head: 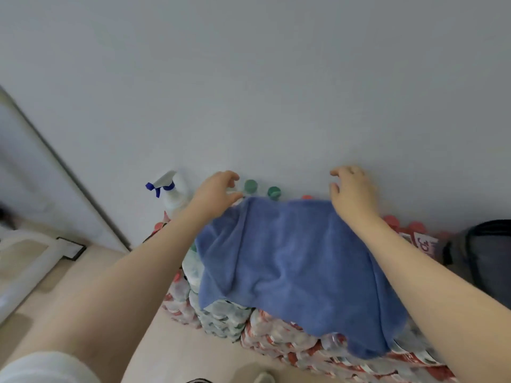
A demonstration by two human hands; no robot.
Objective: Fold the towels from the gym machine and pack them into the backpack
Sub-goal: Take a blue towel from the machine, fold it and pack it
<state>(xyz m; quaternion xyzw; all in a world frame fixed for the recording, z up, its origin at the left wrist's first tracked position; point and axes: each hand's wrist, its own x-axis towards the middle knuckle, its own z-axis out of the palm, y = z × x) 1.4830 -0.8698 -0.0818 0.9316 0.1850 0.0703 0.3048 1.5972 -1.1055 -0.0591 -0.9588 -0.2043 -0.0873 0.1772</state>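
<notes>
Pale wall (pixel 249 78) fills the background, with a spray bottle (pixel 174 194) standing at its foot on the left. Next, the left hand (pixel 218 190) hovers, fingers apart, at the far left corner of the blue towel (pixel 298 266). That towel lies spread over packs of bottles (pixel 226 319), long axis running near-to-far. Its far right corner sits under the right hand (pixel 352 193), fingers spread, gripping nothing. A dark backpack (pixel 486 252) sits far right.
</notes>
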